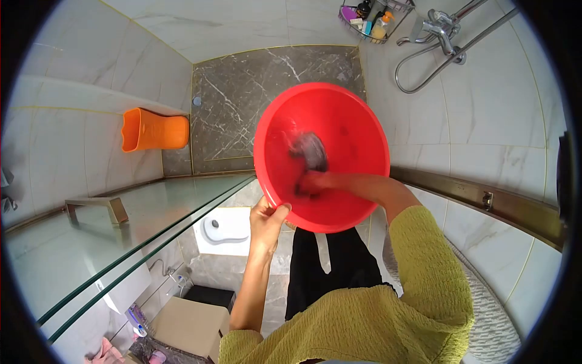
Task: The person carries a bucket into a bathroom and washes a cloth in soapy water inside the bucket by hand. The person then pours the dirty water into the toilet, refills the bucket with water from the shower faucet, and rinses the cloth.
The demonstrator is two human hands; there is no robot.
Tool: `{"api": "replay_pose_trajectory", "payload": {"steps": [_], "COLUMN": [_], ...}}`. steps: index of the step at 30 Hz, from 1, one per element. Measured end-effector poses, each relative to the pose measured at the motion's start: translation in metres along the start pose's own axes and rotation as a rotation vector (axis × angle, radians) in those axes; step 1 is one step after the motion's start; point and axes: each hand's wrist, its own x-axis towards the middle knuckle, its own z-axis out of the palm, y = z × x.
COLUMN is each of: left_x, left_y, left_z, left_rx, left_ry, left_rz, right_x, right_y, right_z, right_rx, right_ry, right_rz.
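Note:
A large red plastic basin [357, 130] is tilted in front of me, its inside facing up toward the camera. My left hand [267, 219] grips the near-left rim, thumb over the edge and fingers beneath. Inside the basin is my right hand [313, 182], reaching in over the right side and smeared by motion. It appears closed at a dark grey, shiny thing [311, 151] against the basin wall. That thing is too blurred to name; it could be wet cloth. The fingertips of my right hand are hidden.
An orange boot-shaped container [160, 131] stands by the left wall. A glass door [151, 224] spans the left. The squat toilet [224, 230] lies below it. At top right are a corner rack [376, 24] with bottles and a shower mixer [442, 30]. A cardboard box [191, 327] sits lower left.

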Motion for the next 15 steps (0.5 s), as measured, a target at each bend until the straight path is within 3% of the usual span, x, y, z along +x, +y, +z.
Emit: {"api": "replay_pose_trajectory", "payload": {"steps": [1, 3, 6, 9, 12, 15], "left_x": [-0.003, -0.01, -0.019, -0.026, -0.029, -0.037], "left_y": [-0.011, -0.021, -0.031, -0.042, -0.073, -0.079], "left_z": [-0.007, -0.017, -0.015, -0.019, -0.022, -0.028], "left_rx": [-0.007, -0.018, -0.03, -0.002, 0.028, 0.088], "left_ry": [0.017, 0.036, 0.029, -0.032, -0.012, -0.036], "left_rz": [-0.012, -0.012, 0.02, 0.031, 0.081, 0.121], "right_x": [0.002, 0.012, -0.007, -0.027, -0.016, -0.013], "right_y": [-0.008, -0.041, -0.071, -0.02, -0.081, -0.1], "right_z": [-0.011, -0.04, -0.035, 0.052, -0.021, -0.035], "right_rx": [-0.062, -0.272, -0.358, 0.023, -0.272, 0.48], "right_ry": [-0.044, -0.36, -0.134, 0.091, -0.309, -0.199], "right_rz": [-0.195, -0.085, 0.015, -0.421, 0.17, 0.086]}}
